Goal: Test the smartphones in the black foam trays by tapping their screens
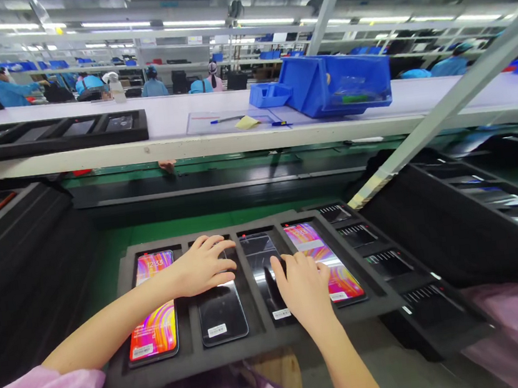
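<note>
A black foam tray (195, 368) lies in front of me, with several smartphones in its slots. At its left, a phone with a lit, colourful screen (155, 329) shows 12:33. My left hand (208, 264), fingers spread, lies over the upper part of a dark-screened phone (227, 320) with a white label. My right hand (304, 284) rests between another dark phone (257, 269) and a lit phone (341, 269) at the right. Its thumb and fingers are apart, the fingertips lying on or just above the screens; I cannot tell if they touch.
Another tray of dark phones (388, 263) adjoins on the right, near a slanted metal post (446, 102). Beyond a conveyor belt (210, 181), a white shelf (169, 120) holds a phone tray (144, 132), blue bins (310, 90) and pens (226, 120). Several people sit further back.
</note>
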Demonstrator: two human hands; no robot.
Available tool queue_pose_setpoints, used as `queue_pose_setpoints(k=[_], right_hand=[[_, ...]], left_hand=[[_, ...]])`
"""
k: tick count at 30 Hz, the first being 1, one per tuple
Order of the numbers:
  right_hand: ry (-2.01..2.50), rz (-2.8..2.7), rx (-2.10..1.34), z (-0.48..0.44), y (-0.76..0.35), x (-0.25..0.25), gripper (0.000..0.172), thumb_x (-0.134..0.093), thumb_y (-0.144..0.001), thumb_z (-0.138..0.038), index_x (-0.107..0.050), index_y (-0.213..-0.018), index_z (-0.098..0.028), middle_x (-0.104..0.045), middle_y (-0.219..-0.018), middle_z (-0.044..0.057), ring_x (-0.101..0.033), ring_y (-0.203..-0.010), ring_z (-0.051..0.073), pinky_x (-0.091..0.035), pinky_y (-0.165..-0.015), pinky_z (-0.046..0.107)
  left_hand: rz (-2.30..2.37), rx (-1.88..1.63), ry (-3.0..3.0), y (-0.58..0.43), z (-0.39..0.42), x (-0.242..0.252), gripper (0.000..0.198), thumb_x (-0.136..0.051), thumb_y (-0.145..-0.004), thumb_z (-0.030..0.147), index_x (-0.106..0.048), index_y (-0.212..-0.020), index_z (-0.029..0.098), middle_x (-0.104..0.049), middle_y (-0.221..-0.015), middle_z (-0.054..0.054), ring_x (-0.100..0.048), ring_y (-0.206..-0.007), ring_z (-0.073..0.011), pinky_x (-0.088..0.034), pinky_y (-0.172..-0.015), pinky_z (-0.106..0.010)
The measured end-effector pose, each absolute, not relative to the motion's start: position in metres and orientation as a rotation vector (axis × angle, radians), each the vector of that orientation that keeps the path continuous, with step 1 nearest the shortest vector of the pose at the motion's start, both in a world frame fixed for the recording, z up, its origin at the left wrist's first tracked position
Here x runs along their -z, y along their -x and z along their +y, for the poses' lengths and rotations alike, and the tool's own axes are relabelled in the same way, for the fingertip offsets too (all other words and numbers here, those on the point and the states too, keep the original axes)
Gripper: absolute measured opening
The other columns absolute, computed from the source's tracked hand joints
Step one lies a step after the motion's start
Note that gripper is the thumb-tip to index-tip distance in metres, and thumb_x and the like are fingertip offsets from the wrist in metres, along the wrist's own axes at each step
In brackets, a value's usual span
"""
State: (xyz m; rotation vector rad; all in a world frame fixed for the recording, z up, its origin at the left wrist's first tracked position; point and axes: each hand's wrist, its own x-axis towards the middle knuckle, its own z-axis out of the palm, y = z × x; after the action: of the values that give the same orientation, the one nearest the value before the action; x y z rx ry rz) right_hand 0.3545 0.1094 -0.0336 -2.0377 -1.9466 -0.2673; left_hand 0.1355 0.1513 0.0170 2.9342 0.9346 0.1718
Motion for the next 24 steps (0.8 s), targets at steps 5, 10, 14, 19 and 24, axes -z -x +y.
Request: queue_pose_setpoints(k=[5, 10, 14, 19, 24], right_hand=[[1.824, -1.804, 0.236, 0.097, -0.397, 0.028, 0.053, -0.022, -0.094, -0.044, -0.068, -0.092, -0.018, -0.063, -0.081, 0.008, -0.054, -0.076, 0.022, -0.033, -0.074, 0.038], [1.656, -1.814, 0.170, 0.089, -0.457, 0.035, 0.054, -0.023, -0.092, -0.045, -0.071, -0.080, -0.023, -0.060, -0.081, 0.007, -0.054, -0.073, 0.019, -0.038, -0.071, 0.036], [1.733, -1.886, 0.224, 0.097, -0.484, 0.048, 0.055, -0.024, -0.091, -0.047, -0.071, -0.073, -0.025, -0.061, -0.098, 0.009, -0.054, -0.089, 0.024, -0.039, -0.076, 0.041], [1.867, -1.803, 0.312, 0.103, -0.476, 0.047, 0.056, -0.022, -0.090, -0.050, -0.069, -0.100, -0.020, -0.051, -0.121, 0.015, -0.045, -0.111, 0.033, -0.038, -0.086, 0.054], [1.444, -2.236, -0.100, 0.085, -0.441, 0.031, 0.047, -0.025, -0.093, -0.041, -0.070, -0.090, -0.031, -0.043, -0.136, 0.003, -0.041, -0.122, 0.023, -0.040, -0.094, 0.043]], left_hand=[[1.045, -0.207, -2.843, -0.104, 0.126, -0.033, 0.034, -0.034, -0.093, 0.037, -0.060, -0.113, 0.028, -0.041, -0.139, -0.010, -0.033, -0.128, -0.0306, -0.031, -0.100, -0.049], [0.922, -0.156, -2.749, -0.090, 0.094, -0.030, 0.032, -0.039, -0.090, 0.041, -0.060, -0.113, 0.033, -0.043, -0.139, -0.008, -0.037, -0.125, -0.0312, -0.035, -0.098, -0.049], [0.927, -0.116, -2.804, -0.094, 0.102, -0.020, 0.026, -0.047, -0.086, 0.044, -0.066, -0.102, 0.035, -0.052, -0.132, -0.005, -0.044, -0.121, -0.0298, -0.037, -0.097, -0.047], [1.762, -0.589, -2.693, -0.061, 0.111, -0.015, 0.032, -0.041, -0.088, 0.036, -0.069, -0.098, 0.027, -0.050, -0.134, -0.011, -0.034, -0.128, -0.0371, -0.026, -0.100, -0.060], [1.442, -0.516, -2.533, -0.015, 0.069, -0.007, 0.033, -0.037, -0.087, 0.034, -0.069, -0.097, 0.037, -0.047, -0.137, 0.000, -0.040, -0.125, -0.0279, -0.039, -0.098, -0.046]])
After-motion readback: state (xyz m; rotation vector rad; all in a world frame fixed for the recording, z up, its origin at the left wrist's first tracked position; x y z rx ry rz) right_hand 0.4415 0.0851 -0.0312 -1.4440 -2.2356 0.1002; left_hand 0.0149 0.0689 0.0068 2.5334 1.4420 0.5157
